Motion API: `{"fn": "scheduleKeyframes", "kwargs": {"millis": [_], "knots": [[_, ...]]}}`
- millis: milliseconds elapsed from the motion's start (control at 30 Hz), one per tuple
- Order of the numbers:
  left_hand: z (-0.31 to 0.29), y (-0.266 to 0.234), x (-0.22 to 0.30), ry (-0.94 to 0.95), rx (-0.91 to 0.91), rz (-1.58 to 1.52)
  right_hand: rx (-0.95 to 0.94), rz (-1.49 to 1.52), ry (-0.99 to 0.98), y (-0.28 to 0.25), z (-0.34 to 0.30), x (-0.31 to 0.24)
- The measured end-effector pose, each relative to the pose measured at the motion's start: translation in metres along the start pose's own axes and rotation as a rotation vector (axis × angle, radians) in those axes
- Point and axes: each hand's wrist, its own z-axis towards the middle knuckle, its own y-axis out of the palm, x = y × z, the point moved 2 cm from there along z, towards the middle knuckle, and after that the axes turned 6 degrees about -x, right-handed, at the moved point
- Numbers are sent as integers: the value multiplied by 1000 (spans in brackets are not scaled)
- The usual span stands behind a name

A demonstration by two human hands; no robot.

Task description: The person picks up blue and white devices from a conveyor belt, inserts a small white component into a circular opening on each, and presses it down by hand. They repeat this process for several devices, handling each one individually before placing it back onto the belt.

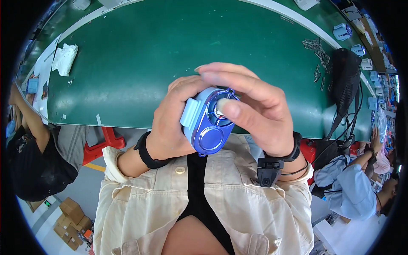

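A small blue oval fan-like device (211, 139) is held up above the near edge of the green table. Its glossy face has a round spoked opening and a round disc below it, and a light blue clip-like piece juts from its left side. My left hand (168, 121) wraps round the body from the left, its fingers partly hidden behind it. From the right, my right hand (267, 112) presses its thumb into the spoked opening, while its fingers arch over the far end near my left fingers. Whether anything small sits under the thumb is hidden.
On the green table (127, 63) lie a crumpled white bag (65, 60) at left and several small metal parts (318, 53) at right. A black mesh bag (344, 78) with straps and cords hangs over the right edge. Co-workers sit at both sides; red stools stand below.
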Motion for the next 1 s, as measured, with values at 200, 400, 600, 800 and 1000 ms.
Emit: {"fn": "scheduleKeyframes", "kwargs": {"millis": [200,400,600,800,1000], "knots": [[-2,1,-1,21,84,125,128,-137,-65,11,-4,10],[-3,-3,-5,6,-5,213,248,-546,-360,1,-3,-5],[-5,-4,-10,81,-23,149,105,-1209,-550,-5,-3,-33],[-3,1,-10,102,127,222,99,-1322,-524,1,-2,-40],[-2,0,-4,77,65,360,173,-1239,-411,6,-4,-35]]}}
